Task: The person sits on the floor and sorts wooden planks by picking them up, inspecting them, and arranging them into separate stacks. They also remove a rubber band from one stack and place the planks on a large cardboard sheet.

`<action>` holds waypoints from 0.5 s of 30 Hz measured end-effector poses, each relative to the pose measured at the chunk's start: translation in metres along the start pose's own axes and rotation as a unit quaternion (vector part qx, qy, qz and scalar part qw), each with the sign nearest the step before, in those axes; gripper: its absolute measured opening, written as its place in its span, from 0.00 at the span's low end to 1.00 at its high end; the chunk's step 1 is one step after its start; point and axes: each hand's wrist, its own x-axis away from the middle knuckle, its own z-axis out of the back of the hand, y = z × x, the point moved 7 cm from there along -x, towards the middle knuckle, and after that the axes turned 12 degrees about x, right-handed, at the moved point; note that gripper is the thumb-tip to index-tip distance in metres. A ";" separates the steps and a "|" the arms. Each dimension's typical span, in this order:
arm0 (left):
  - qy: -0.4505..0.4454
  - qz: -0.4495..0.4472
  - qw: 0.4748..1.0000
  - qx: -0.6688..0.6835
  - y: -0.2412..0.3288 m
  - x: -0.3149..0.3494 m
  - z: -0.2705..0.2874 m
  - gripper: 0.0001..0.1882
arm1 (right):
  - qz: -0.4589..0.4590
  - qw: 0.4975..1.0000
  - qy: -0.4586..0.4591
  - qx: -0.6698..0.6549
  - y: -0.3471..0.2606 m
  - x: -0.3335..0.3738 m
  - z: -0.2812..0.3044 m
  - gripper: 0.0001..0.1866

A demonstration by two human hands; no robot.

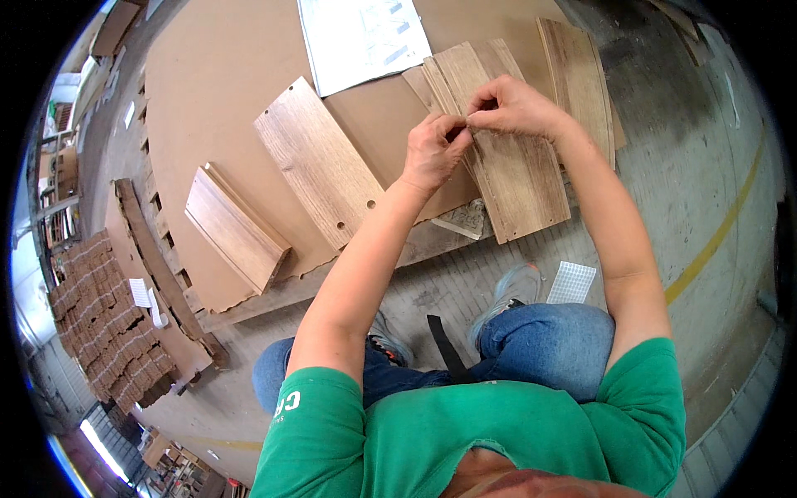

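Observation:
My left hand [433, 151] and my right hand [515, 106] meet fingertip to fingertip above a stack of curved wooden panels [515, 178] lying on a brown cardboard sheet [216, 75]. Both pinch something very small between the fingers; I cannot tell what it is. A flat wooden board with drilled holes [320, 170] lies to the left of my left hand. Further left sits a smaller L-shaped wooden piece [237, 232]. Another curved panel [581, 75] lies beyond my right wrist.
A white printed sheet [361, 37] lies at the far edge of the cardboard. A small white dotted sheet [571, 283] rests on the concrete floor by my shoe [510, 290]. Stacked brown cardboard pieces [112, 324] stand at the left. A yellow floor line [718, 232] runs at the right.

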 end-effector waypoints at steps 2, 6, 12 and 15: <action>0.002 0.002 1.000 0.011 0.001 0.000 -0.002 0.08 | 0.023 0.997 0.024 0.075 -0.008 0.001 0.001 0.07; -0.001 0.020 1.000 0.010 0.000 -0.001 -0.002 0.09 | 0.040 0.934 0.016 0.355 -0.035 -0.007 -0.007 0.08; -0.036 0.023 0.999 0.026 -0.010 -0.002 -0.003 0.09 | 0.061 0.899 0.025 0.432 -0.039 -0.003 -0.015 0.07; -0.053 0.031 0.998 0.007 -0.011 -0.003 -0.004 0.08 | 0.076 0.886 0.013 0.458 -0.042 -0.002 -0.021 0.07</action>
